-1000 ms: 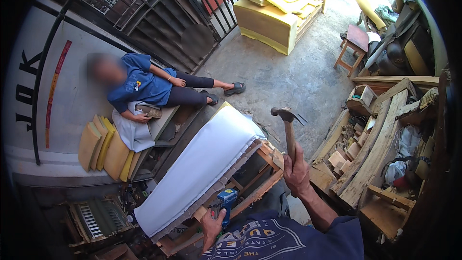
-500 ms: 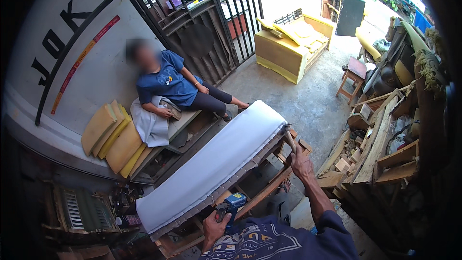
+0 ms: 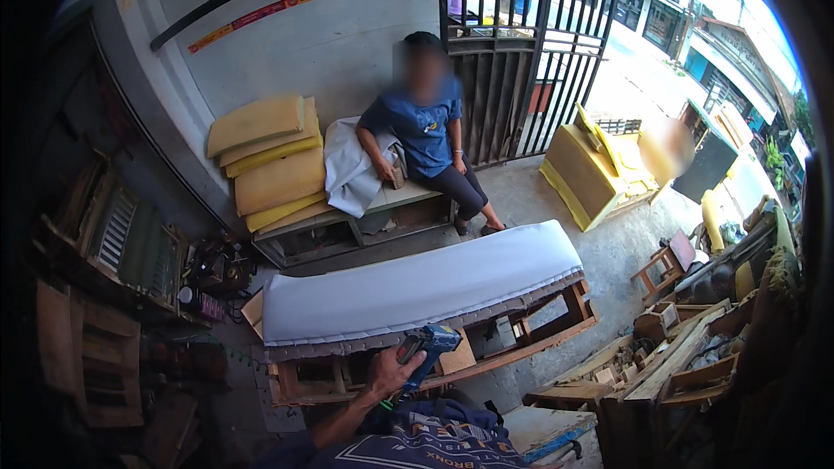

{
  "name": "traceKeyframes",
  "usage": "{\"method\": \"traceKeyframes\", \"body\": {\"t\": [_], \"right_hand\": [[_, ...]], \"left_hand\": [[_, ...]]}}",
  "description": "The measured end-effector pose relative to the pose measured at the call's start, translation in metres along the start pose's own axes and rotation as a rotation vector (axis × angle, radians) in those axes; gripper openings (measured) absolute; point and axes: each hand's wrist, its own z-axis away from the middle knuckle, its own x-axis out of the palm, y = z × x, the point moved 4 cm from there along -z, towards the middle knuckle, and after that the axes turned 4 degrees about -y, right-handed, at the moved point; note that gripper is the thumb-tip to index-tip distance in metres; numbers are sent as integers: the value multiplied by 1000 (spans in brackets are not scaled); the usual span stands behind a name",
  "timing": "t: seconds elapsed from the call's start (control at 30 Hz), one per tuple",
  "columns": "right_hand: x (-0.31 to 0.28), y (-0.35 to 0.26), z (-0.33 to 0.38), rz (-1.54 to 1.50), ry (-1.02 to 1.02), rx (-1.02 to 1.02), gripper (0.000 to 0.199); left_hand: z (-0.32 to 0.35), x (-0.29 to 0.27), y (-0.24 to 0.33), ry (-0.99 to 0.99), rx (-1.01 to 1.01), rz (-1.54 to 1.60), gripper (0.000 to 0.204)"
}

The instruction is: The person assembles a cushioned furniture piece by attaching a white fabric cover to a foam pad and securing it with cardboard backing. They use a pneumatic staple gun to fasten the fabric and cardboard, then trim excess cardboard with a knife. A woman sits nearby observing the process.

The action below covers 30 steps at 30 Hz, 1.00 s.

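Observation:
My left hand (image 3: 396, 373) is closed around the grip of a blue and black staple gun (image 3: 441, 343). The tool sits close to the front edge of a long piece covered in white upholstery fabric (image 3: 417, 282). Along that near edge runs a strip of grey-brown backing (image 3: 347, 345) with a row of small fastening marks. Beneath it stands a bare wooden furniture frame (image 3: 521, 349) with open gaps between its slats. My right hand is out of view.
Across from me a person in a blue shirt (image 3: 430, 126) sits on a low bench beside stacked yellow foam (image 3: 274, 178) and grey fabric (image 3: 350, 174). A yellow sofa (image 3: 584, 175) stands by the gate. Scrap wood (image 3: 660, 356) is piled on the right; a wooden stool (image 3: 665, 265) stands beyond.
The view has swung left and the white piece now lies nearly level across it. My right hand, which held a hammer at the piece's far end, has left the view. The left still grips the staple gun.

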Motion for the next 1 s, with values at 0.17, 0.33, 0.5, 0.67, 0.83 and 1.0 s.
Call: {"method": "traceKeyframes", "body": {"t": [0.17, 0.33, 0.5, 0.67, 0.83, 1.0], "right_hand": [[15, -150, 18, -164, -741, -680, 65], [-12, -280, 162, -679, -1565, -949, 68], [-31, -327, 296, -847, -1933, -891, 58], [-21, -313, 406, -807, -2150, -775, 52], [3, -255, 528, -657, -2251, -730, 50], [43, -217, 608, -632, -2264, -416, 52]], "left_hand": [[7, 10, 40, -107, 46, 13, 55], [43, -7, 64, -22, 180, 177, 53], [91, -62, 20, 389, 107, 222, 48], [168, -104, -41, 692, 41, -67, 63], [246, -175, -110, 795, -14, -201, 52], [311, -241, -152, 678, -247, -218, 51]]}}
